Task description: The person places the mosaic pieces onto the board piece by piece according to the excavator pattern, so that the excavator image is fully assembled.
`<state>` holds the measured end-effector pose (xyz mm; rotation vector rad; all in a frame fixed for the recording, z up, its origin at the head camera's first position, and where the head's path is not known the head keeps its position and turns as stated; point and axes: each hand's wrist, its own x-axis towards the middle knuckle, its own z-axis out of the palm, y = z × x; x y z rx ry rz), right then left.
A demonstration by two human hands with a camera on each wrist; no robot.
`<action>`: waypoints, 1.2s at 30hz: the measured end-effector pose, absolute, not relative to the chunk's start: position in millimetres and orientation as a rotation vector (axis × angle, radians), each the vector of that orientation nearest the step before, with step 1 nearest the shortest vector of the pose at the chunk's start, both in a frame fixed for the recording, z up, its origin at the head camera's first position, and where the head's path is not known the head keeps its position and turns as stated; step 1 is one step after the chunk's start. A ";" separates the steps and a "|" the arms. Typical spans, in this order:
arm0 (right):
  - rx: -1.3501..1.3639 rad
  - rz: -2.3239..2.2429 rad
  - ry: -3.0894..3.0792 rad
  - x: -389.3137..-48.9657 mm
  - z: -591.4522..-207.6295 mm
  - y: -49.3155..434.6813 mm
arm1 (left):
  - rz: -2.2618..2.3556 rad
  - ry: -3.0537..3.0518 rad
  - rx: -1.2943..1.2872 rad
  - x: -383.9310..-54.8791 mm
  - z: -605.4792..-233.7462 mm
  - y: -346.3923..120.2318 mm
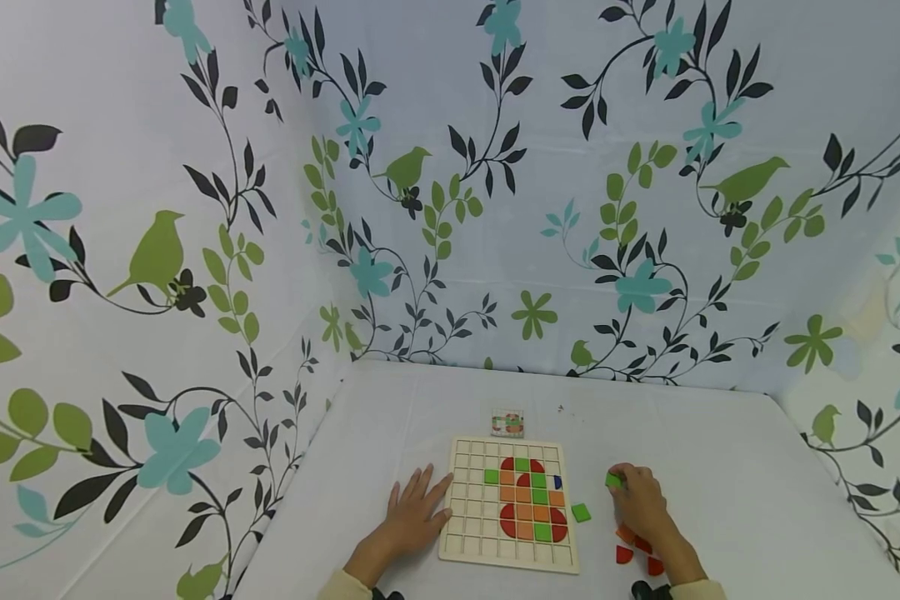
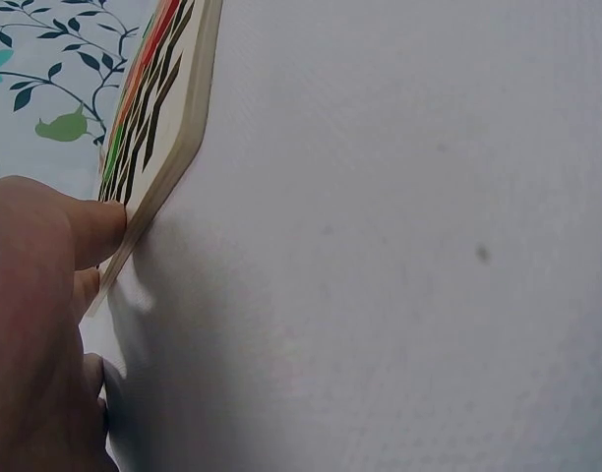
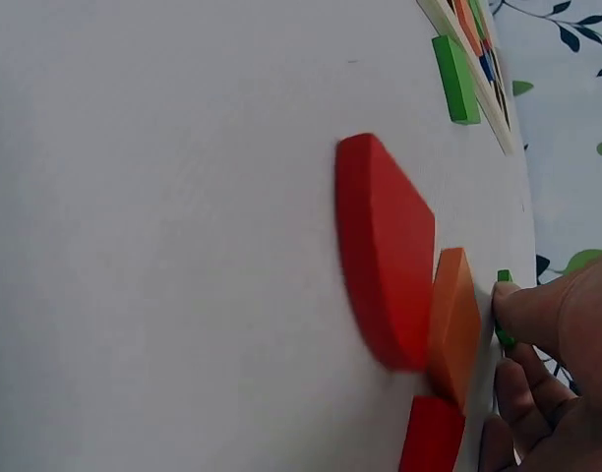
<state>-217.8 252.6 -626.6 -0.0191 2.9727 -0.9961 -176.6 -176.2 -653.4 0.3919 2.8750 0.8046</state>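
Observation:
A wooden grid board [image 1: 468, 533] lies flat, with green, orange and red pieces and one blue piece set in its cells. My left hand [image 1: 412, 517] rests at its left side with fingers spread, and in the left wrist view the thumb [image 2: 99, 231] touches the board's edge. To the right of the board, my right hand [image 1: 642, 502] pinches a green square tile [image 1: 612, 481] between thumb and fingers, low over the table. Another green square tile [image 1: 581, 512] lies loose between board and right hand.
Under and beside my right forearm are loose pieces: an orange tile [image 3: 455, 324] and several red rounded ones [image 3: 385, 256]. A small printed pattern card [image 1: 507, 423] stands behind the board. White table [image 1: 390, 400]; patterned cloth [image 1: 510, 208] hangs behind and at the sides.

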 end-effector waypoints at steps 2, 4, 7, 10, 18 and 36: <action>-0.039 -0.987 2.987 -223.0 -626.0 245.4 | 0.806 2.876 0.396 -176.9 -654.0 -176.5; -0.061 -0.990 2.992 -228.3 -625.8 238.6 | 0.811 2.878 0.399 -176.1 -652.9 -176.4; -0.092 -1.018 2.988 -234.8 -626.0 228.9 | 0.826 2.872 0.402 -173.8 -648.7 -175.3; -0.113 -1.046 2.981 -239.9 -626.5 219.6 | 0.858 2.854 0.411 -170.3 -641.1 -173.6; -0.055 -1.061 2.941 -251.6 -630.3 196.8 | 0.857 2.822 0.407 -167.8 -630.2 -172.6; -0.174 -0.916 3.097 -251.7 -599.0 128.9 | 0.849 2.846 0.399 -170.1 -640.0 -174.9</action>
